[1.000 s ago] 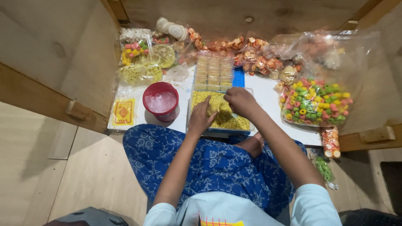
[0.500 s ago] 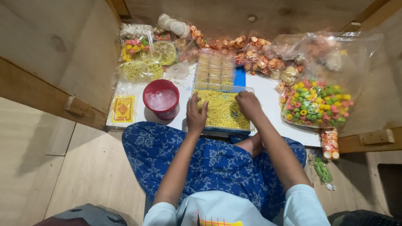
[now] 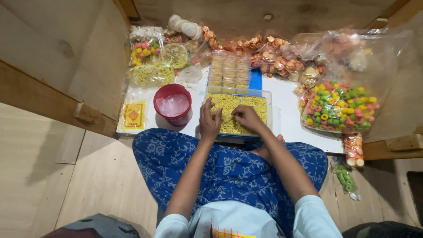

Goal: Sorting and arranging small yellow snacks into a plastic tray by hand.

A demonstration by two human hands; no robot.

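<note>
1. head view: clear tray (image 3: 269, 94) of yellow noodle snack (image 3: 233, 112) on the white board (image 3: 286, 119), just beyond the lap.
2. left hand (image 3: 209, 120) flat, open on the snack.
3. right hand (image 3: 246, 117) curled, pinching some; better to take small pinches low inside the tray, avoiding spill.
4. red tub (image 3: 172, 104) just left.

A yellow-red square packet (image 3: 133, 115) lies left; a clear bag of coloured rings (image 3: 339, 108) right.
</note>
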